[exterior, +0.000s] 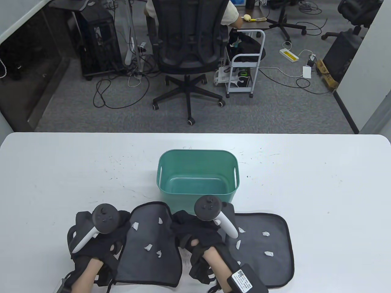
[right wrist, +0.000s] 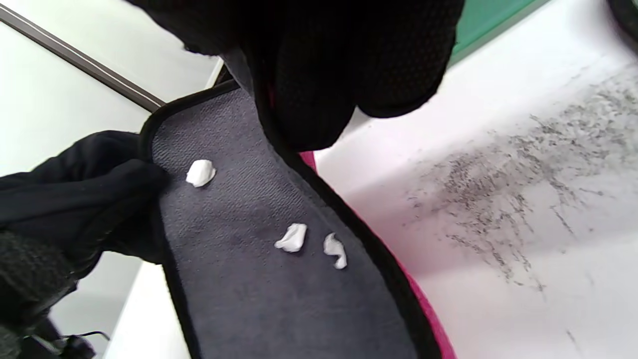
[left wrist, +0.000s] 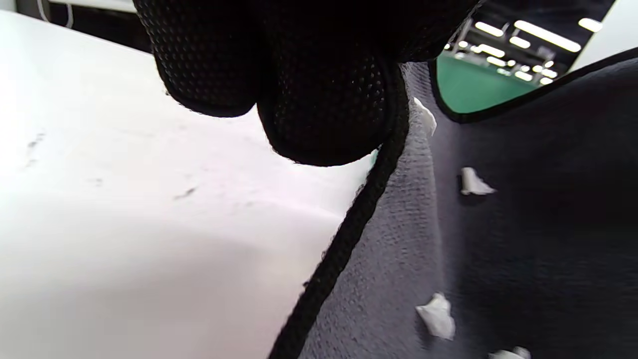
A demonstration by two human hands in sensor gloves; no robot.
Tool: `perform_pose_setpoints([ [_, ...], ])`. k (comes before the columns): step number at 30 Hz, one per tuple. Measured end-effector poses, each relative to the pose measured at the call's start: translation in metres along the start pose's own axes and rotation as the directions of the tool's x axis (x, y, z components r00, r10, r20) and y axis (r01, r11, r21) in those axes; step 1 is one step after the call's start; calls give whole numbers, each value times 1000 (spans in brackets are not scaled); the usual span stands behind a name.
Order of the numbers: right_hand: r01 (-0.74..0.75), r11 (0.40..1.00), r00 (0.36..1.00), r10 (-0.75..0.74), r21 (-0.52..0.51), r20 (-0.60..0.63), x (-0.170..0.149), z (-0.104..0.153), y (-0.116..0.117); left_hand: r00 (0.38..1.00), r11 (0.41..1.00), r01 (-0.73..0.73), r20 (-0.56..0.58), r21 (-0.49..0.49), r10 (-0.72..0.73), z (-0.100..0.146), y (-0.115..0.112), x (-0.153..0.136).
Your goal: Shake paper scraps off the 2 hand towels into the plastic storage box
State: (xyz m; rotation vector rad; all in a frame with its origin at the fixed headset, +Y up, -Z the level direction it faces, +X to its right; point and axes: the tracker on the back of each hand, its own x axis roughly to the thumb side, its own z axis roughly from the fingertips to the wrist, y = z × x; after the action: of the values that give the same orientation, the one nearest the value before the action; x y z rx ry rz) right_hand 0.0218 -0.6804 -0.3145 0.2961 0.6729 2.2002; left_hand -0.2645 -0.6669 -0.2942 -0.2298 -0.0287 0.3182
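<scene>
Both grips clamped on the near towel [exterior: 149, 244]: left hand [exterior: 97, 232] pinches its left edge, right hand [exterior: 201, 235] its right edge. Scraps [exterior: 148, 247] sit loose on top; box [exterior: 198, 174] just beyond. Risk: uneven lift tilts towel, scraps spill onto table [exterior: 320, 183].

Right hand [exterior: 198, 235] hides the second towel's [exterior: 262, 247] 9 o'clock edge; both forearms are cut off at 6 o'clock.

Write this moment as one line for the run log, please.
left hand: grips left towel edge | right hand: grips its other edge | scraps: on both towels | right towel: flat | box: no scraps visible
</scene>
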Motion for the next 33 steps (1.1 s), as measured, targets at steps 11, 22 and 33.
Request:
perform_pose_setpoints([
  [11,150,989,987,-149,-13,65,14,32,-58,992,993,-109,72,43,106,5,53,56],
  [22,254,960,967,-254,-117,20,14,33,-130,995,996,-87,57,30,85,-39,91,121],
  [33,385,900,921,-388,-203,24,18,26,-180,995,994,-92,37,52,90,-86,125,165],
])
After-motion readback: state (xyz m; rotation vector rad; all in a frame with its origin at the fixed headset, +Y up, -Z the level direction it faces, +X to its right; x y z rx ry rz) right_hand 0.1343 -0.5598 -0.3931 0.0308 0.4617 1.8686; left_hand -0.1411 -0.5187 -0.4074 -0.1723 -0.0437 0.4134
